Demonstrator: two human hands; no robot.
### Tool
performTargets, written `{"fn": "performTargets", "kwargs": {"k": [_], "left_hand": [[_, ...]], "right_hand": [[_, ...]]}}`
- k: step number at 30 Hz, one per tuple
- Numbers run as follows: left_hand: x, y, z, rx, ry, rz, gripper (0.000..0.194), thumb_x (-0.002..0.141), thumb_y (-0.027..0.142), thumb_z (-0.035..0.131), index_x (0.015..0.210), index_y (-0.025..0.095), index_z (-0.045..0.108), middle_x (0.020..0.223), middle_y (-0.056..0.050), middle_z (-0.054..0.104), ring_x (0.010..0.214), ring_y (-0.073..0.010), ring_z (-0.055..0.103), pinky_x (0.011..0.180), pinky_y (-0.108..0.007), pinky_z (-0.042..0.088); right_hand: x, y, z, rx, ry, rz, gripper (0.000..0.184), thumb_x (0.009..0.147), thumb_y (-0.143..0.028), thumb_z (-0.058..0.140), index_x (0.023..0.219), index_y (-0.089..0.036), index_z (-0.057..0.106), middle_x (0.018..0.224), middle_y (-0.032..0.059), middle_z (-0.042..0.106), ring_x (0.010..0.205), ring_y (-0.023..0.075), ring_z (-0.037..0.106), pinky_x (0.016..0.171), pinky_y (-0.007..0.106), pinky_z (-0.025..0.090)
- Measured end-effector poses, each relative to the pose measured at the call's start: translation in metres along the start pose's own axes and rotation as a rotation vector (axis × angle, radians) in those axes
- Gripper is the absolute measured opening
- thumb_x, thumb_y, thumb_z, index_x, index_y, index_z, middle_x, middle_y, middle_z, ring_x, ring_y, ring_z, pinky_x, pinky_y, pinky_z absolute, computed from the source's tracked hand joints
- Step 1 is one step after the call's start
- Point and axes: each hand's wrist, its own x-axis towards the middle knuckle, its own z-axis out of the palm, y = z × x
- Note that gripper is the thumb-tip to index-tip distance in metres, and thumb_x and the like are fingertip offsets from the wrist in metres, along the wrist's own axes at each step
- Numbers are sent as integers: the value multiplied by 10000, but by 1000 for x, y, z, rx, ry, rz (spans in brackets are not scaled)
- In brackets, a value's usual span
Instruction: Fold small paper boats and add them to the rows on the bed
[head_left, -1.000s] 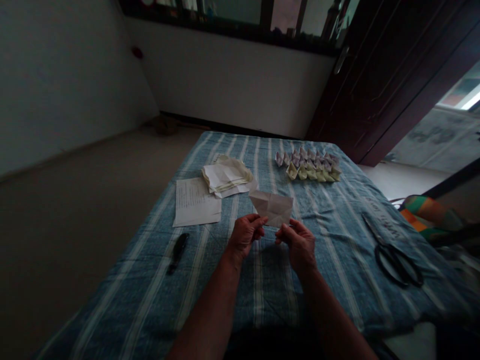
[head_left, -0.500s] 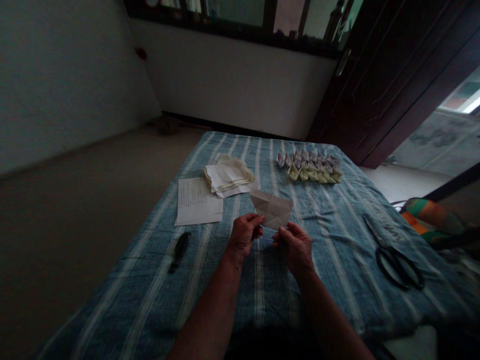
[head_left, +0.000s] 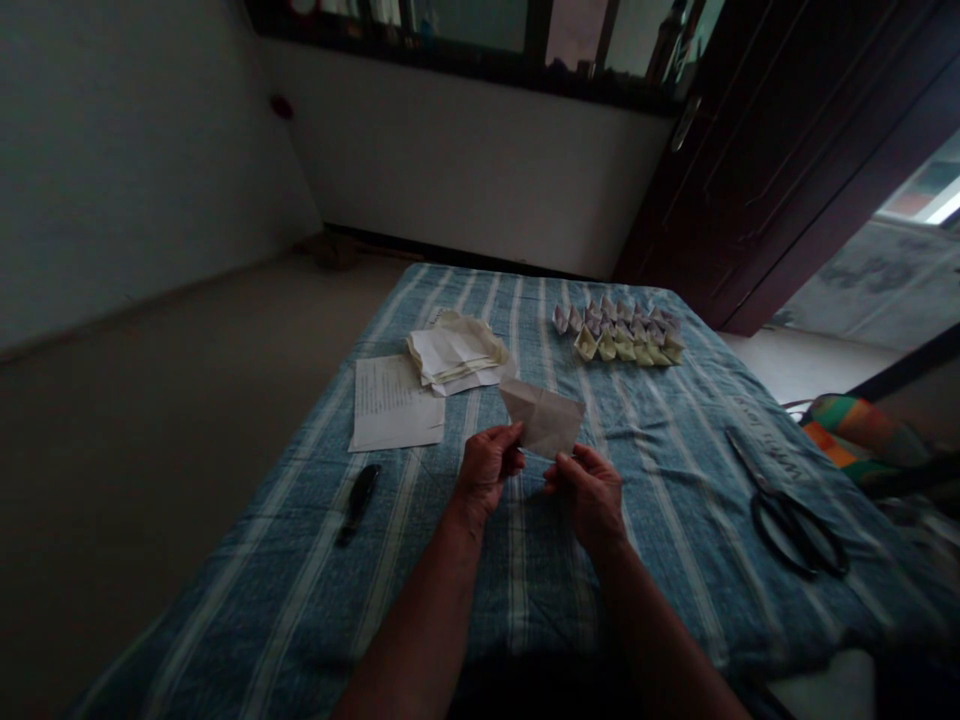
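A creased sheet of paper is held up between my two hands, above the middle of the cloth. My left hand pinches its lower left edge between thumb and fingers. At the lower right corner, my right hand grips it the same way. Beyond the hands to the left lies a pile of loose paper, with a printed sheet partly under it. Several folded paper pieces, purplish and yellowish, stand in rows at the far right.
Striped blue cloth covers the table. Black-handled scissors lie open on the right. A dark, slim object, perhaps a folded knife, lies left of my hands. Behind are a wall and a dark red door.
Both hands keep their hold on the paper in nearly the same place. The crease pattern on the paper's face shows less now than before.
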Motion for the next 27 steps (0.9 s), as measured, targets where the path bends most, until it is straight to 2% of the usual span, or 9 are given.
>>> {"fn": "performTargets", "kwargs": {"k": [27], "left_hand": [[1,-2,0,30,-3,14,324,540,375,810,560,140,588,425,44,517,344,-49,434,354,-164,288]], "right_hand": [[0,0,0,-30,-18,10,341,630,-353,804,866,-155,657,552,-15,670,402,103,571,423,187,454]]}}
